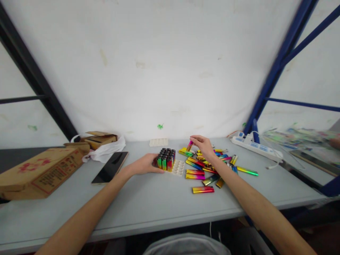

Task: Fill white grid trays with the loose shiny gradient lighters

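A block of shiny multicoloured lighters (pixel 165 163) with black tops stands upright in the left part of a white holed tray (pixel 178 168). The tray's right part shows open holes. Around the left side of this block my left hand (pixel 145 164) is closed, thumb in front and fingers partly hidden behind. To the right, my right hand (pixel 203 144) pinches a single pink-purple lighter (pixel 189 145), tilted, just above the loose pile. That pile of lighters (pixel 195 172), in gold, red, green and blue, lies scattered beneath and beside my right forearm.
Behind the block lies another white holed tray (pixel 158 142) near the wall. A dark phone (pixel 111 167), a white plastic bag (pixel 107 150) and cardboard boxes (pixel 57 166) occupy the left. A white power strip (pixel 257 148) lies at the right, by a blue metal frame (pixel 276 71).
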### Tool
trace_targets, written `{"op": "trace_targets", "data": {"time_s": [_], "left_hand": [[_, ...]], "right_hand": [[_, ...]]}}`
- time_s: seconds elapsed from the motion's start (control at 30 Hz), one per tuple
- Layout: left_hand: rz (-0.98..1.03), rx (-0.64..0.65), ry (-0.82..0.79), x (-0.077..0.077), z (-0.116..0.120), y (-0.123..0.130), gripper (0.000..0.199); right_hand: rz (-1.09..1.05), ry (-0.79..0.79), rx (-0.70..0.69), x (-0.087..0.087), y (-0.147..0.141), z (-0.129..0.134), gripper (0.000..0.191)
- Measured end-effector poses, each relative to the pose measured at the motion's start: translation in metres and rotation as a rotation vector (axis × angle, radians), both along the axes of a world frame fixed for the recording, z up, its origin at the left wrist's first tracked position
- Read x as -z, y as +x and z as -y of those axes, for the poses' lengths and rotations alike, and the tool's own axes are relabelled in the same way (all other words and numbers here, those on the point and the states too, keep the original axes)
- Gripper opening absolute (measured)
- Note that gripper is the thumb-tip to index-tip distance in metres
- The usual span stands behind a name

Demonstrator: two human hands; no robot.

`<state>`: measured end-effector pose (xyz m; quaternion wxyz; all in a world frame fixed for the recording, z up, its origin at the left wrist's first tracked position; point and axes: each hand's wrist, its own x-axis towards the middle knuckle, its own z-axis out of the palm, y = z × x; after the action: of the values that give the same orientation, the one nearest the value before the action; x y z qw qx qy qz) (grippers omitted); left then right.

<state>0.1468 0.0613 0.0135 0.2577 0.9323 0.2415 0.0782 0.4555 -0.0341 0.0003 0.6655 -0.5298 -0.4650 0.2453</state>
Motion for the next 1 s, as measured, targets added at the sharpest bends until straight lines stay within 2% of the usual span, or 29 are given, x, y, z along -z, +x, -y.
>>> {"op": "trace_targets", "data": {"time_s": [0.1,0.23,0.33,0.57,0.8,0.9,1.0], "left_hand": [[-0.003,-0.002,-0.011,-0.003,0.002,0.001,0.066],[-0.007,-0.004,-0.028,-0.004,0.004,0.001,0.067],[0.003,0.011,-0.051,-0.005,0.005,0.001,0.066],[0.027,0.031,-0.057,-0.007,0.007,0.002,0.067],[0.034,0.039,-0.052,-0.003,0.004,0.0,0.064],[0.043,0.046,-0.061,-0.001,0.002,0.0,0.066],[0.05,0.065,-0.065,0.0,0.0,0.0,0.066]], "right_hand": [[-0.033,-0.019,-0.074,-0.006,-0.014,0.006,0.045],[-0.173,-0.042,-0.299,-0.01,-0.031,0.014,0.045],[-0.107,-0.107,-0.393,-0.009,-0.04,0.018,0.044],[0.02,-0.172,-0.454,-0.009,-0.048,0.021,0.049],[0.147,-0.157,-0.473,-0.007,-0.054,0.023,0.046],[0.156,-0.218,-0.443,-0.003,-0.054,0.022,0.044],[0.297,-0.202,-0.375,0.0,-0.052,0.02,0.046]]}}
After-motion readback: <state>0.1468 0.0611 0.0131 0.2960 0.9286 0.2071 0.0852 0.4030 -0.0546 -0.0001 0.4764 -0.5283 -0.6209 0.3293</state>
